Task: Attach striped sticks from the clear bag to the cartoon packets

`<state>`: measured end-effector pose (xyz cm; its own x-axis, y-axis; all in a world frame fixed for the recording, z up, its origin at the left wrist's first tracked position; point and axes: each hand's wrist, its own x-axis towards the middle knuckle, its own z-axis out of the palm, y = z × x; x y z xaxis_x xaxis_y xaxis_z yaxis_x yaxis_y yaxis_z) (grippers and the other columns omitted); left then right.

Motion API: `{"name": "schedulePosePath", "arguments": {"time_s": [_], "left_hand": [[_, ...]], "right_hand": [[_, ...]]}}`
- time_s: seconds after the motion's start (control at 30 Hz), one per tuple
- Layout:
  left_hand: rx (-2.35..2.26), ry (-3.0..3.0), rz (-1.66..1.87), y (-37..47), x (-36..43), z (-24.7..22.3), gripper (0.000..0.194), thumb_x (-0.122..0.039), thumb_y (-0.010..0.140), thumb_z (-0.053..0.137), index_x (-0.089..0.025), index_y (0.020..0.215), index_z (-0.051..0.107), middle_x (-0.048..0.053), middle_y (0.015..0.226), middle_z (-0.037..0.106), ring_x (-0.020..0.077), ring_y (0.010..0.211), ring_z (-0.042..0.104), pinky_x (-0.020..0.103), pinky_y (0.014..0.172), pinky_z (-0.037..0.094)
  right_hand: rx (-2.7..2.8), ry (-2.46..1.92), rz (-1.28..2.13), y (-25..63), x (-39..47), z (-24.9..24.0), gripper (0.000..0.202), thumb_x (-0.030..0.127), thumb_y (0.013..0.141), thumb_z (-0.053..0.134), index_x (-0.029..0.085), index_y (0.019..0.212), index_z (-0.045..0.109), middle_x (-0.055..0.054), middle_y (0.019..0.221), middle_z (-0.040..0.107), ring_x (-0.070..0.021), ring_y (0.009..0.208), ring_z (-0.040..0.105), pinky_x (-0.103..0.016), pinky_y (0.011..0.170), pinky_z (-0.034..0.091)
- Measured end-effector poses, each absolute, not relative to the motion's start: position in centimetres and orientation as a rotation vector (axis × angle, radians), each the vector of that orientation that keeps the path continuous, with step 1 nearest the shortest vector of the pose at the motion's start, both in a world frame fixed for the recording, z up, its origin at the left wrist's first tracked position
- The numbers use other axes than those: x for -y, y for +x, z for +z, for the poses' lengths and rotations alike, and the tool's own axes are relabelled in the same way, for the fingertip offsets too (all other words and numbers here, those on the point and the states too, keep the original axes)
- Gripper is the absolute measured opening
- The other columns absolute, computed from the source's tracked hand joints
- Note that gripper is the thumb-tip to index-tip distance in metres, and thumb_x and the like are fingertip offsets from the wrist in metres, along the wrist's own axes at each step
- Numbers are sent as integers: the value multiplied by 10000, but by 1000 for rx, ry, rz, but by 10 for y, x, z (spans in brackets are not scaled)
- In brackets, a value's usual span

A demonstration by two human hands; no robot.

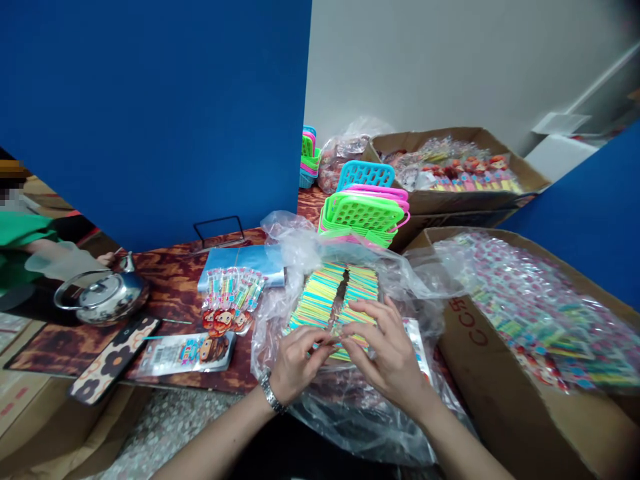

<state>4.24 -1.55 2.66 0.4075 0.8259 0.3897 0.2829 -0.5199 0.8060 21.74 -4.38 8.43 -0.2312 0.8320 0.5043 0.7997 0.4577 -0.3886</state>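
Note:
Thin yellow, green and blue sticks [315, 297] lie packed in two rows inside a clear plastic bag [345, 427] at the front of the table. Over the near end of the rows, my left hand [299, 360], with a metal watch band at the wrist, pinches thumb and fingers together. My right hand [385, 343] is close beside it, its thumb and index fingertips drawn together while the other fingers reach over the right row. Whatever is between the fingertips is small and cannot be made out.
Left of the bag lie printed packets [227, 300], a blue folder [245, 260], a wrapped packet bundle [190, 353], a flower-patterned phone [114, 360] and a metal kettle [107, 297], near another person's hand [105, 259]. Stacked plastic baskets [365, 210] stand behind; cardboard boxes [475, 347] of packets are right.

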Motion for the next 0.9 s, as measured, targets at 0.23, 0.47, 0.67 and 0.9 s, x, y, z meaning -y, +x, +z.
{"name": "schedulePosePath", "arguments": {"time_s": [0.23, 0.47, 0.67, 0.9], "left_hand": [[-1046, 2010, 974, 19, 15, 39, 113, -245, 811, 564, -180, 843, 651, 63, 798, 689, 169, 747, 625, 257, 670, 481], [-1623, 1876, 783, -86, -54, 44, 304, -412, 778, 530, -134, 692, 618, 10, 621, 631, 135, 580, 557, 210, 536, 407], [-1831, 1925, 585, -118, -101, 12, 367, -492, 711, 535, -141, 738, 637, 18, 616, 635, 174, 608, 576, 230, 543, 397], [-2169, 1938, 499, -114, -100, -1, 516, -498, 719, 521, -117, 1066, 551, 121, 939, 647, 255, 835, 618, 313, 699, 467]], "right_hand": [[2055, -1243, 17, 223, 44, 90, 318, 245, 815, 514, 267, 1132, 507, -85, 1139, 556, -240, 1077, 506, -530, 1021, 271], [1953, -1364, 26, 246, 41, 66, 293, 264, 837, 480, 245, 1130, 498, -86, 1060, 575, -223, 990, 553, -389, 891, 427], [2003, -1689, -37, 294, 28, 22, 299, 343, 850, 432, 197, 1089, 537, -109, 1030, 586, -239, 974, 548, -375, 852, 430], [2114, -2256, 101, 366, 21, -14, 354, 270, 837, 462, 107, 1144, 524, -158, 1070, 592, -235, 959, 563, -342, 842, 421]]}}
